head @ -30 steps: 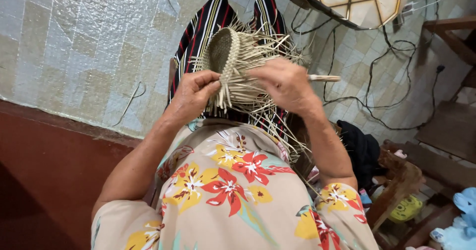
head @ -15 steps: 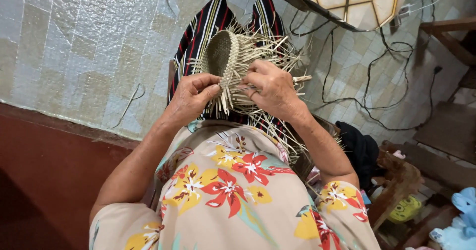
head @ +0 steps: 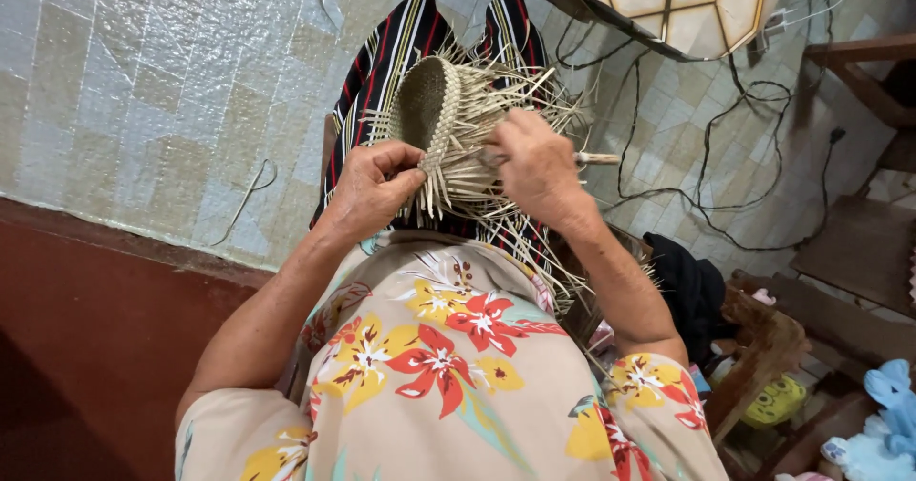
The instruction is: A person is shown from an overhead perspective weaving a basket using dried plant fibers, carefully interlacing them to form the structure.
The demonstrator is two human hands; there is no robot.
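half-woven straw basket [head: 448, 128] sits on the lap, just ahead of both hands, its rounded woven end up-left and loose strands fanning right and down. left hand [head: 370, 187] pinches the woven rim from below-left. right hand [head: 536, 164] is clenched around strands and a thin stick-like tool [head: 596, 158] pointing right. both touch it; neither is nearer.

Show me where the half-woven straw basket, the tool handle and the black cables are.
half-woven straw basket [head: 426, 107], head view, on its tightly woven rounded side.
tool handle [head: 599, 158], head view, on the pale end sticking out past the right hand [head: 534, 166].
black cables [head: 711, 219], head view, on a loop lying on the tiled floor.
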